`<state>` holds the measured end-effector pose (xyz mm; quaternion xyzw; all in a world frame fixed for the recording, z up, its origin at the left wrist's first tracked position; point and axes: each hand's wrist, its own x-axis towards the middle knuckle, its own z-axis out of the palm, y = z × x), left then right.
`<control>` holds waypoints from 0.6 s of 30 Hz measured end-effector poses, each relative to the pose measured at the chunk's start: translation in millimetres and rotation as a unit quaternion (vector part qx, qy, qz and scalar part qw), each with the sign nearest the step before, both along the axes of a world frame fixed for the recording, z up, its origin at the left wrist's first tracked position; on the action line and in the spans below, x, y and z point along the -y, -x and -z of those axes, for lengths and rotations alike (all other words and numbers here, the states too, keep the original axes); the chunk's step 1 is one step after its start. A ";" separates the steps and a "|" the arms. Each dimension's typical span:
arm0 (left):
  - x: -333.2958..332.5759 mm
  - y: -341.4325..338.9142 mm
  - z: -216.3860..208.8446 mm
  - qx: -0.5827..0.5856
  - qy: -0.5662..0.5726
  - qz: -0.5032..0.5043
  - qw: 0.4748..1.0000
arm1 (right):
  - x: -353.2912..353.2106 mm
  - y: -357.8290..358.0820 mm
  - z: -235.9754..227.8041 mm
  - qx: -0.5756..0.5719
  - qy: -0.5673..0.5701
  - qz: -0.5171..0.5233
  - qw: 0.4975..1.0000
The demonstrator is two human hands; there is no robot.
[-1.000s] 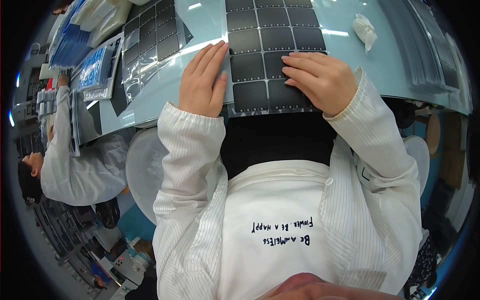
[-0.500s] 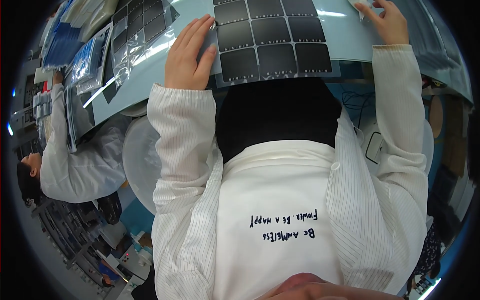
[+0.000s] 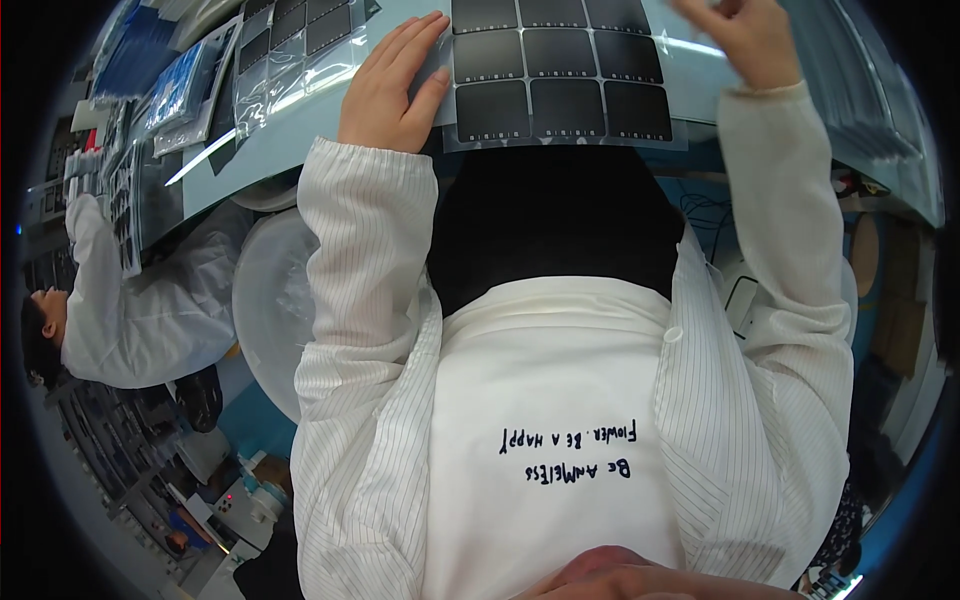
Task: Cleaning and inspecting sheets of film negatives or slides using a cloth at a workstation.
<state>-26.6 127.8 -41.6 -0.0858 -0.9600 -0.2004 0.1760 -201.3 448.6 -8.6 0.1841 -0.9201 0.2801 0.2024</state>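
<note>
On the pale glossy table (image 3: 690, 110) lies a clear-edged sheet of dark rounded rectangles (image 3: 565, 108) in rows, its upper part cut off by the frame. My left hand (image 3: 395, 88) rests flat along the sheet's left edge, fingers stretched out and thumb apart, gripping nothing. Over the table at the sheet's right side is my right hand (image 3: 750, 45), smeared by motion. Its fingertips run toward the top edge of the picture, and whether they hold anything is hidden.
A similar dark-panelled sheet (image 3: 290, 50) in clear film lies at the left, beside blue-and-white packets (image 3: 180, 95). Clear sleeves are stacked (image 3: 865, 95) at the right. A translucent tub (image 3: 275, 300) stands below the table's left edge. A co-worker in white (image 3: 150, 320) sits further left.
My right hand has moved left toward the sheet; the white, soft-looking piece at its fingers is no longer in view. My left hand remains flat beside the sheet. The view has shifted slightly.
</note>
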 end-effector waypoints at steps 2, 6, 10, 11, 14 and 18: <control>7.1 -6.3 2.1 -0.006 0.011 -0.007 1.000 | 35.2 -38.0 17.1 0.007 0.023 -0.151 0.988; 1.2 -2.0 -3.1 -0.005 0.002 0.004 1.000 | 69.5 -87.8 21.1 0.035 0.040 -0.427 0.903; 2.2 -3.6 -3.2 -0.004 0.013 -0.003 1.000 | 72.2 -67.6 -8.8 0.106 0.073 -0.283 0.951; 0.2 1.3 -3.6 -0.009 0.010 0.006 1.000 | 63.3 -48.0 0.9 0.036 0.052 -0.219 0.974; 0.5 -0.4 -2.2 -0.004 0.017 0.005 1.000 | 64.6 -44.3 12.5 0.016 0.067 -0.201 0.977; -1.0 -2.1 -5.1 -0.002 0.019 0.006 1.000 | 95.9 -75.8 27.2 -0.322 0.137 -0.500 0.792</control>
